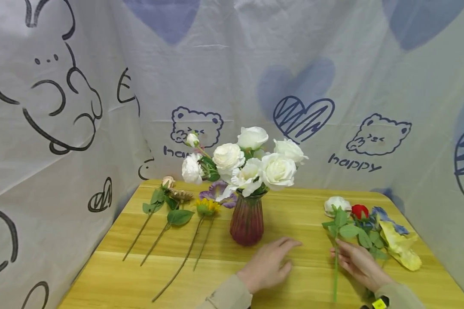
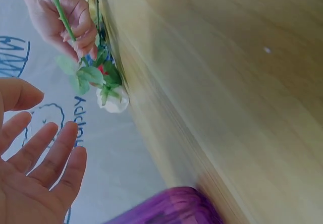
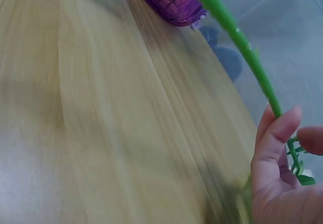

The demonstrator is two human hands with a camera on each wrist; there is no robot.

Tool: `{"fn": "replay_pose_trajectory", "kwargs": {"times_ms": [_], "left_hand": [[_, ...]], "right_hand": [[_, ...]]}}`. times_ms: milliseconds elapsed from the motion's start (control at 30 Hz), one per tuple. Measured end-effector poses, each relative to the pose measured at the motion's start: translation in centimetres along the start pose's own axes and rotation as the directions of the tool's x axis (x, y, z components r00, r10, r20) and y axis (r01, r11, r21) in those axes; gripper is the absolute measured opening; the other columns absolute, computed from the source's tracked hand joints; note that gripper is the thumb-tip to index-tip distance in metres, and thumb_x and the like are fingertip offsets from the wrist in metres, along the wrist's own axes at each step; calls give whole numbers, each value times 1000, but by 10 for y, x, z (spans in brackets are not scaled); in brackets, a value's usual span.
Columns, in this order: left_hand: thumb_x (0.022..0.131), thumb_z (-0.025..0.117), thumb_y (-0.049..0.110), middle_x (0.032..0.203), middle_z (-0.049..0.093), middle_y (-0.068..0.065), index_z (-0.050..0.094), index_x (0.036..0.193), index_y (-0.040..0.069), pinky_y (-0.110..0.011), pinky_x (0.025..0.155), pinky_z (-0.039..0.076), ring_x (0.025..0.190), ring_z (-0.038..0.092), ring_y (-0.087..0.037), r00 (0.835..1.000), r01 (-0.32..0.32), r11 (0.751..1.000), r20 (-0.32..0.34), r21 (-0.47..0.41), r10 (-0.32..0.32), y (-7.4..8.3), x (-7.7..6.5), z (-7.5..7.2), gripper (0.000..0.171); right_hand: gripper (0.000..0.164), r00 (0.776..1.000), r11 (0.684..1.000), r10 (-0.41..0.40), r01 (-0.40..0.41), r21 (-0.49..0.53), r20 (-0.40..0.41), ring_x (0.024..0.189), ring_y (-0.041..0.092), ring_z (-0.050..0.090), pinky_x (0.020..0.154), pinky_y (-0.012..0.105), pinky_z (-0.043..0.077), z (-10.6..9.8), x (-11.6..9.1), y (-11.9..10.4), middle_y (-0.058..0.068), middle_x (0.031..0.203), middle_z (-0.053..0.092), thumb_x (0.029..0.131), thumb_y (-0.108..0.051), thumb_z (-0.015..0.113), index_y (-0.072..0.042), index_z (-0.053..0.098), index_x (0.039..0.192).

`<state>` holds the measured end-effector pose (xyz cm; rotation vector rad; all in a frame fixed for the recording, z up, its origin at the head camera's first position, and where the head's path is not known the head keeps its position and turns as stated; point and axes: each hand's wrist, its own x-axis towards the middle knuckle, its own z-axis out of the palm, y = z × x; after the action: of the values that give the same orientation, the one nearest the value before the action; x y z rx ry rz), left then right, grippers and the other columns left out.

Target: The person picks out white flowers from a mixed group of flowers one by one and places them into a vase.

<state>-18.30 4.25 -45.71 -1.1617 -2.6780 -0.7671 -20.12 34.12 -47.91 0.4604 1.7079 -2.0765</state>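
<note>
My right hand point(image 1: 357, 262) pinches the green stem point(image 1: 335, 274) of a white rose point(image 1: 337, 206), just below its leaves. In the right wrist view the stem point(image 3: 247, 50) slants up from between the thumb and fingers. My left hand point(image 1: 268, 264) hangs over the table with its fingers spread and nothing in them, as the left wrist view shows. Just beyond it stands a purple-red ribbed glass vase point(image 1: 247, 221) filled with several white flowers point(image 1: 278, 171).
A red rose point(image 1: 359, 211), a blue flower point(image 1: 388, 219) and a yellow flower point(image 1: 402, 246) lie by the right hand. On the left lie a pale rose point(image 1: 168, 182), a sunflower point(image 1: 207, 207) and a purple flower point(image 1: 220, 191). A printed curtain point(image 1: 232, 77) hangs behind the wooden table point(image 1: 301, 283).
</note>
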Motion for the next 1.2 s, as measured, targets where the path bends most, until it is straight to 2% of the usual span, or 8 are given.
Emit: {"fn": "replay_pose_trajectory", "kwargs": {"times_ms": [167,267,367,467,700,867,967,1200], "left_hand": [[95,63,12,139,62,1,52,144,19,-28,103,54,123,63,-15,996,15,1000,-88,-26,-18,-10,-6,-6,50],[94,63,9,132,65,0,57,138,18,-27,97,57,116,66,-15,984,21,999,-178,-34,-26,-18,-10,-11,46],[91,65,6,123,67,-1,60,131,15,-25,87,58,104,68,-15,952,52,997,-300,-60,-68,-25,-15,-15,42],[89,67,7,114,67,-3,62,123,12,-24,77,58,92,67,-16,887,108,987,-436,-121,-151,-31,-17,-18,34],[86,74,20,109,60,-9,55,118,7,-34,76,55,93,61,-21,678,259,932,-640,-253,-362,-39,-8,-30,39],[85,78,31,122,50,-15,43,131,6,-44,87,54,105,56,-28,590,340,864,-631,-372,-503,-43,2,-35,63],[83,80,32,127,50,-16,42,136,6,-46,92,53,111,56,-30,578,347,843,-615,-410,-537,-46,7,-35,70],[86,77,31,136,50,-18,43,143,4,-52,104,51,122,56,-34,610,352,851,-594,-390,-524,-49,10,-34,72]], "right_hand": [[60,998,1000,-18,17,7,62,79,-1,66,67,10,54,2,-1,-1,-2,97,69,109,-24,44,1,15,155],[55,997,1000,-29,28,12,68,81,0,67,68,10,55,4,-1,-2,-3,97,69,108,-23,45,-1,19,151],[39,997,999,-42,41,22,67,81,1,66,67,11,54,7,-2,-4,-2,97,69,108,-21,46,-5,29,140],[27,996,998,-60,58,22,64,80,1,66,67,11,53,10,-4,-5,-3,96,68,108,-20,47,-9,36,130],[43,991,989,-130,129,-70,-15,86,2,68,72,12,56,21,-8,-8,-5,98,69,105,-24,55,-6,33,136],[59,977,968,-196,179,-177,-83,86,0,67,74,13,58,29,-12,-10,-9,94,70,105,-25,55,0,25,148],[65,964,950,-241,211,-229,-113,86,0,67,77,15,58,35,-15,-11,-10,92,71,104,-24,56,4,20,151],[66,926,878,-343,258,-403,-156,87,-2,67,86,19,60,54,-25,-21,-14,96,70,103,-29,59,8,30,149]]}}
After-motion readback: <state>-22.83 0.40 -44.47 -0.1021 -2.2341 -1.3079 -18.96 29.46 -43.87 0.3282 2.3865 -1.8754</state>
